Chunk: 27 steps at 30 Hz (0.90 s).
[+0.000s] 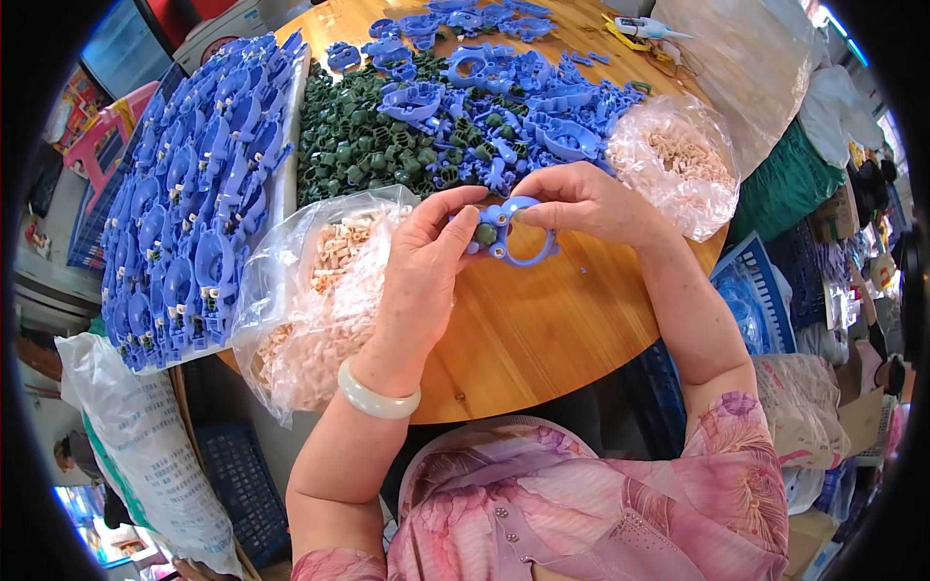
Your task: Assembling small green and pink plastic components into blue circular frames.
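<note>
Over the near part of the round wooden table, both hands hold one blue plastic part [531,259] with an open ring at its right and a dark green piece [485,233] set in its left end. My left hand [431,237], a pale bangle on its wrist, pinches the left end between thumb and fingers. At the top of the ring, my right hand [586,205] grips with its thumb and bent fingers. Just beyond the hands lie a heap of dark green pieces [363,145] and a pile of loose blue parts [562,107].
A tray of blue assemblies [184,194] stands left of the table [542,339]. Clear bags of small cream pieces lie at the near left [339,310] and right [678,165]. A white glue-gun-like tool [654,29] rests at the far right. A blue crate [237,484] sits below left.
</note>
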Each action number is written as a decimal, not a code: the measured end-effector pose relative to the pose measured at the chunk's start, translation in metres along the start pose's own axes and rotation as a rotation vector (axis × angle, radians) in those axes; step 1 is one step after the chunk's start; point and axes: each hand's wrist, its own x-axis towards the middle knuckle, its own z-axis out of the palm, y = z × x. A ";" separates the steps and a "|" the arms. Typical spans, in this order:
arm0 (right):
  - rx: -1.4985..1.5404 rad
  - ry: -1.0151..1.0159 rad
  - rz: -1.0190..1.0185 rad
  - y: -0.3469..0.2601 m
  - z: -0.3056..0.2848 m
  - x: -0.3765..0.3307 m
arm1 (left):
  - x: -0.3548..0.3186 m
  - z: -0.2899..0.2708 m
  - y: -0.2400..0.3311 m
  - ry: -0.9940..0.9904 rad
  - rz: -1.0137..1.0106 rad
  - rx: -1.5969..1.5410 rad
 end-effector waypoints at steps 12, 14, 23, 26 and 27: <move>-0.112 0.098 -0.093 0.005 -0.003 0.002 | 0.000 0.001 0.000 -0.052 -0.123 -0.129; -0.109 0.107 -0.109 0.005 -0.002 0.002 | 0.000 0.001 0.000 -0.064 -0.114 -0.096; -0.074 0.116 -0.065 -0.001 0.002 0.002 | 0.000 0.002 -0.001 -0.018 -0.062 -0.113; -0.079 0.121 -0.055 -0.001 0.003 0.001 | -0.001 0.002 -0.001 -0.003 -0.040 -0.096; -0.088 0.121 -0.046 -0.002 0.003 0.001 | -0.001 0.002 -0.001 0.002 -0.037 -0.090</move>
